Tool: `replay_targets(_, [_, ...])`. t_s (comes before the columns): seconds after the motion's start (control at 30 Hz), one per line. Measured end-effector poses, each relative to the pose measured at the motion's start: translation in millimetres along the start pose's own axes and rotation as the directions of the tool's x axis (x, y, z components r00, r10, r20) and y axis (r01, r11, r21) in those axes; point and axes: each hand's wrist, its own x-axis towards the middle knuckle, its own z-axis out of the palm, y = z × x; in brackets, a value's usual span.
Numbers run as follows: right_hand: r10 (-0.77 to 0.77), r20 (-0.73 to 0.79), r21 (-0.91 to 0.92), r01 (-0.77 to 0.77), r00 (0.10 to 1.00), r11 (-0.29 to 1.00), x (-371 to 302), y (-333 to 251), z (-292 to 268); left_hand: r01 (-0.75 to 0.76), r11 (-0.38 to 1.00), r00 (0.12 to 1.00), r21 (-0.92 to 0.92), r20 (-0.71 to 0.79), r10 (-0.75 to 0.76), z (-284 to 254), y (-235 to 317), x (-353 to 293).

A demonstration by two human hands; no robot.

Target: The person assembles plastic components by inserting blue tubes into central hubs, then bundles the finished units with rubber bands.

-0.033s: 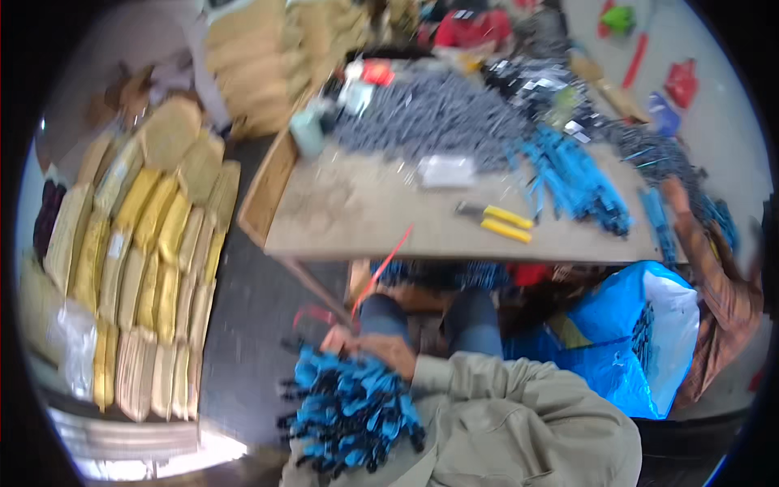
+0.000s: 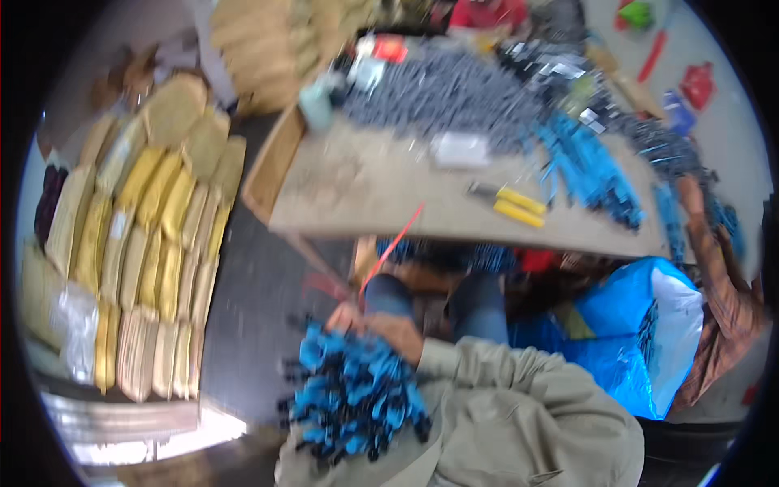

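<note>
In my lap rests a thick bundle of blue strap-like pieces with black ends point(image 2: 357, 398), fanned toward me. My right hand point(image 2: 395, 333) bends over its far end, fingers closed. Against it, my left hand point(image 2: 345, 316) shows only in part, fingers drawn together; its forearm is hidden behind the bundle. A thin red strip point(image 2: 393, 247) rises from between the two hands, and a blurred red loop of it hangs to their left. Both hands appear closed on this strip at the bundle's far end, though motion blur hides the exact grip.
Ahead stands a table point(image 2: 389, 203) with a grey heap of small pieces point(image 2: 454, 97), more blue straps point(image 2: 588, 166), yellow-handled pliers point(image 2: 519, 207) and a white box point(image 2: 460, 150). Packed brown bundles point(image 2: 154, 235) fill the left. At right, a blue sack point(image 2: 617, 333) stands beside a co-worker's arm point(image 2: 710, 252).
The view has shifted slightly, so the table and its things sit a little higher and farther right. My hands, the bundle and the red strip keep nearly the same pose.
</note>
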Motion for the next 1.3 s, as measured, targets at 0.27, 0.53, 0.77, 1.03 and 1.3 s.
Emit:
replay_targets(0.27, [0.443,-0.017,0.183,-0.433,0.896,0.883,35,-33,-18,0.316,0.120,0.941,-0.941,0.294,-0.167,-59,106,-54])
replay_targets(0.53, [0.177,0.209,-0.530,-0.041,0.962,0.847,74,-48,-51,0.128,0.256,0.985,-0.958,0.094,-0.141,-31,90,-71])
replay_targets(0.77, [0.066,0.488,-0.025,-0.061,0.870,0.998,115,37,-51,0.378,-0.111,0.926,-0.919,0.374,0.050,-32,85,-63])
replay_targets(1.03, [-0.051,0.305,-0.389,0.173,0.951,0.905,132,46,-39,0.328,-0.112,0.935,-0.938,0.339,-0.104,-35,106,-55])
replay_targets(1.3, [0.689,0.299,0.330,-0.749,0.661,0.575,66,9,-87,0.303,0.046,0.952,-0.952,0.300,-0.057,-45,109,-44])
